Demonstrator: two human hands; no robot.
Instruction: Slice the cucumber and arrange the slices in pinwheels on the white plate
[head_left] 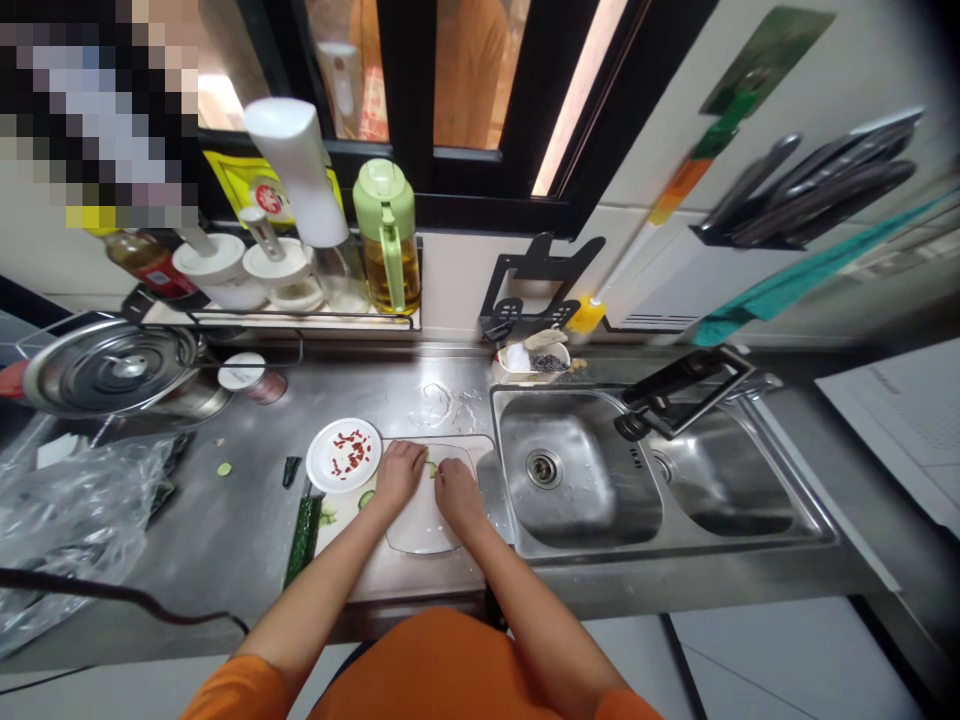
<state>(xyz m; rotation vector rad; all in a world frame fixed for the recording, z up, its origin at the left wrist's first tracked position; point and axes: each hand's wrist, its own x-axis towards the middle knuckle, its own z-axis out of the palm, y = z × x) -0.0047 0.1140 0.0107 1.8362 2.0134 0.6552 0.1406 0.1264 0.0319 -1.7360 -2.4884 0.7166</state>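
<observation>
Both hands are close together over a clear, shallow square plate (424,535) that lies on a pale cutting board (341,535). Between their fingertips shows a small pale-green cucumber piece (432,468). My left hand (400,472) is closed, its fingers pinched at the piece's left side. My right hand (457,492) is also closed and bent in against the piece from the right. By my left wrist a cucumber slice (365,499) lies on the board. A white plate (322,462) with several small red bits touches the board's back left. A dark-green cucumber (302,540) lies along the left edge.
To the right is a double steel sink (577,530) with a black tap (660,400). A plastic bag (82,530) and a lidded pot (127,370) occupy the left. An oil bottle (388,240) stands on the back shelf. Knives (817,190) hang in a wall rack.
</observation>
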